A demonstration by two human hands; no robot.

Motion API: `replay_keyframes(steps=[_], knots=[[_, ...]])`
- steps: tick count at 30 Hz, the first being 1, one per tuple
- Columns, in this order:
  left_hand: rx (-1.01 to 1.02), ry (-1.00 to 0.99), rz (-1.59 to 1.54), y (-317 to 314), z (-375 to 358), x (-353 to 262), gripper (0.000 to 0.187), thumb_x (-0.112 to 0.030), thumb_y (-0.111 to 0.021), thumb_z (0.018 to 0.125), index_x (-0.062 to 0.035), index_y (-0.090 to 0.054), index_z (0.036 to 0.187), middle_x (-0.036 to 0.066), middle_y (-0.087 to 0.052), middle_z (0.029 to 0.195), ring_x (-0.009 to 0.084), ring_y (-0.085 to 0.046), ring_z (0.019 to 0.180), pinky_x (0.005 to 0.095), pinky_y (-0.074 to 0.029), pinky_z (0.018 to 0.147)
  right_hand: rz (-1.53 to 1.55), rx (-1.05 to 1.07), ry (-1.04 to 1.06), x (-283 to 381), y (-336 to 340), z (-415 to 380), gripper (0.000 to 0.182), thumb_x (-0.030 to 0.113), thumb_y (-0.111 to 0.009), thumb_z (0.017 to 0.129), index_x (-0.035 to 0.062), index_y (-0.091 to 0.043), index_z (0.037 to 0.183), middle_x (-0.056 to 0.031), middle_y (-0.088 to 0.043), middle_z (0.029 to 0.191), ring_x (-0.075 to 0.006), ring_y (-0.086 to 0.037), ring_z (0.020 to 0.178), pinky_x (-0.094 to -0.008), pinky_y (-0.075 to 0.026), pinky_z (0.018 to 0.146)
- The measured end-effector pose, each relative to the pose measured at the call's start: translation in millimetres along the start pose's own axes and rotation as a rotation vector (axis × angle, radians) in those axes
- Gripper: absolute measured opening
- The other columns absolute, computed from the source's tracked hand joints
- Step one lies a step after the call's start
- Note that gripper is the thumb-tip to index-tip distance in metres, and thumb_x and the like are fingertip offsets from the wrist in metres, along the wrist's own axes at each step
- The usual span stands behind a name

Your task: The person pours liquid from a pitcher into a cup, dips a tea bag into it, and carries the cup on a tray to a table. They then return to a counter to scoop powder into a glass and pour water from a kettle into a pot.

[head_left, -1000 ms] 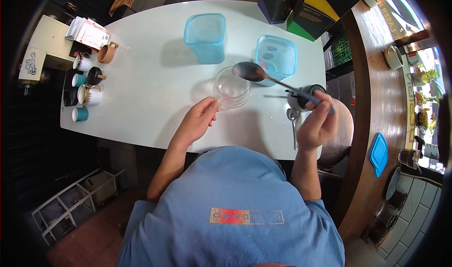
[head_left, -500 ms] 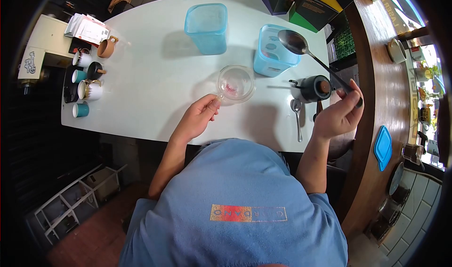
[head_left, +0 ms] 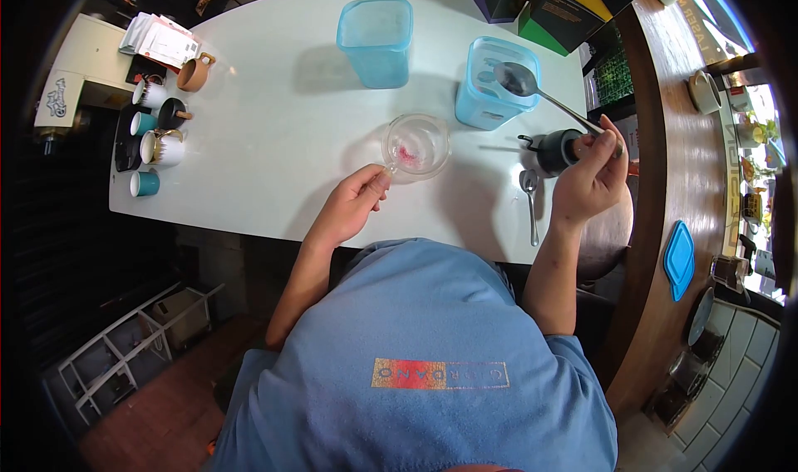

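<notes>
My left hand (head_left: 353,202) pinches the handle of a clear glass cup (head_left: 418,146), which stands on the white table with a little pink-red matter at its bottom. On the right, my right hand (head_left: 592,172) grips the end of a large metal spoon (head_left: 517,79). The spoon's bowl is above a blue translucent container (head_left: 490,110). Below that hand's fingers sits a dark kettle (head_left: 553,152), partly hidden by the hand. A smaller spoon (head_left: 532,206) lies near the table's front edge. Another blue container (head_left: 376,52) stands farther back.
Several cups (head_left: 162,149) and a brown mug (head_left: 193,73) line the left of the white table (head_left: 266,139). Dark boxes (head_left: 561,14) stand at the back right. A blue lid (head_left: 679,261) lies on the wooden counter (head_left: 657,181) at right.
My right hand has shifted slightly left with the large spoon, and its bowl is a little lower. The spoon handle looks flatter. My left hand still holds the cup's handle.
</notes>
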State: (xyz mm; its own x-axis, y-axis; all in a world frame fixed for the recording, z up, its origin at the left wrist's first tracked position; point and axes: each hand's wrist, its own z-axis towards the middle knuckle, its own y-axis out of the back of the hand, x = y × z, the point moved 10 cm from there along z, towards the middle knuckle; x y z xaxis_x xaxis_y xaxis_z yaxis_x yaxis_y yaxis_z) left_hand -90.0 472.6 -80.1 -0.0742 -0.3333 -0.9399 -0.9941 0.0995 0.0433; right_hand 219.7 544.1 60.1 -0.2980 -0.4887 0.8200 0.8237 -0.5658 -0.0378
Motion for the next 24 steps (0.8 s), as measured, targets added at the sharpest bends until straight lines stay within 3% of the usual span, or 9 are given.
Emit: replay_keyframes(steps=[3,6,8,14,16,17,20,24], knots=[[-0.016,0.021,-0.004,0,1,0,0.029,-0.033,-0.048,0.098,-0.0056,-0.058,0.094,-0.001,-0.05,0.076,0.0067,-0.045,0.068,0.0211,-0.041,0.064,-0.113,0.072,0.049,2,-17,-1,0.022,0.012,-0.052,0.095,-0.006,-0.063,0.101,-0.0059,-0.065,0.081,-0.0071,-0.059,0.068,-0.0208,-0.046,0.061],[0.015,0.016,0.003,-3,3,2,0.029,-0.033,-0.048,0.098,-0.0059,-0.058,0.094,-0.001,-0.05,0.075,0.0066,-0.045,0.068,0.0209,-0.04,0.064,-0.263,0.228,0.088,-6,-39,-4,0.016,0.01,-0.055,0.091,0.0001,-0.066,0.096,-0.0069,-0.067,0.074,-0.013,-0.064,0.066,-0.0243,-0.047,0.061],[0.023,0.02,0.006,-6,1,1,0.029,-0.033,-0.048,0.098,-0.0059,-0.058,0.094,-0.001,-0.05,0.075,0.0066,-0.045,0.068,0.021,-0.04,0.063,-0.325,0.29,0.195,5,-53,-6,0.011,0.009,-0.06,0.086,0.0017,-0.067,0.09,-0.0086,-0.066,0.072,-0.02,-0.061,0.065,-0.0312,-0.046,0.066],[0.085,0.063,0.043,-13,-1,7,0.031,-0.032,-0.048,0.097,-0.0036,-0.06,0.101,-0.001,-0.05,0.076,0.008,-0.045,0.069,0.0231,-0.042,0.064,-0.438,0.429,0.178,0,-67,-6,0.015,0.016,-0.063,0.085,0.002,-0.066,0.088,-0.0076,-0.06,0.064,-0.0229,-0.055,0.059,-0.0338,-0.043,0.063],[0.107,0.067,0.058,-18,-2,7,0.031,-0.033,-0.048,0.097,-0.0038,-0.06,0.101,-0.001,-0.05,0.076,0.0081,-0.045,0.069,0.0232,-0.042,0.064,-0.434,0.439,0.185,3,-65,-5,0.023,0.022,-0.065,0.084,0.0021,-0.066,0.095,-0.0064,-0.058,0.063,-0.0226,-0.053,0.058,-0.0343,-0.043,0.062],[0.121,0.077,0.063,-21,-2,7,0.032,-0.033,-0.048,0.098,-0.004,-0.06,0.101,-0.001,-0.05,0.076,0.0081,-0.045,0.068,0.0234,-0.042,0.064,-0.435,0.434,0.186,6,-60,-4,0.023,0.022,-0.065,0.084,0.0021,-0.066,0.095,-0.0064,-0.058,0.063,-0.0226,-0.053,0.058,-0.0343,-0.043,0.062],[0.157,0.093,0.074,-30,-3,6,0.032,-0.033,-0.048,0.098,-0.0044,-0.06,0.101,-0.001,-0.049,0.076,0.008,-0.045,0.068,0.0235,-0.042,0.064,-0.517,0.231,-0.132,-10,-6,7,0.038,0.031,-0.067,0.083,0.0024,-0.063,0.108,-0.0066,-0.061,0.069,-0.024,-0.059,0.065,-0.0361,-0.046,0.068],[0.235,0.074,0.053,-40,-2,18,0.031,-0.034,-0.048,0.097,-0.005,-0.06,0.1,-0.001,-0.049,0.076,0.0074,-0.044,0.068,0.023,-0.042,0.064,-0.816,0.191,-0.163,-54,67,-8,0.047,0.043,-0.061,0.085,0.0014,-0.063,0.107,-0.0096,-0.063,0.072,-0.0254,-0.063,0.073,-0.0357,-0.048,0.071]])
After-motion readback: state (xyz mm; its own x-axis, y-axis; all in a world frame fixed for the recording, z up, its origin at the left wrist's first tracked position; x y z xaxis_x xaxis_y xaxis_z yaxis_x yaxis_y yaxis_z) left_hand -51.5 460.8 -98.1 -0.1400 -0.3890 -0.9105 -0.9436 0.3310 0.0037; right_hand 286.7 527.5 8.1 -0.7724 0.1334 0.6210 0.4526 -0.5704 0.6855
